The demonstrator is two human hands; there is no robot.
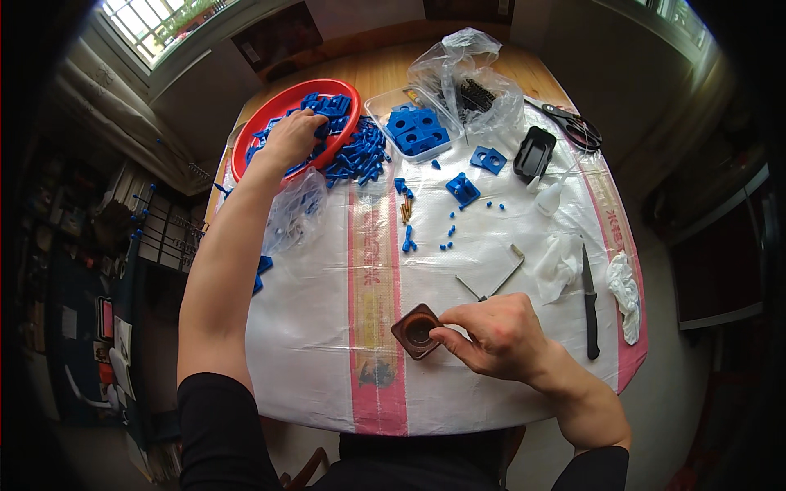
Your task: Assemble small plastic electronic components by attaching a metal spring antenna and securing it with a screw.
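My left hand (293, 136) reaches far out into a red round tray (260, 121) full of blue plastic parts (329, 105), its fingers curled among them; what it grips is hidden. My right hand (491, 334) rests near the front of the table, thumb and fingers pinching the edge of a small brown square block (415, 330) with a round recess. A bent metal hex key (499, 281) lies just beyond that hand.
More blue parts spill beside the tray (360, 155) and fill a clear box (417, 131). Clear bags (467, 78), scissors (573, 124), a black part (534, 153), a small white bottle (550, 196), a black knife (589, 303) and crumpled tissues (624, 286) lie to the right.
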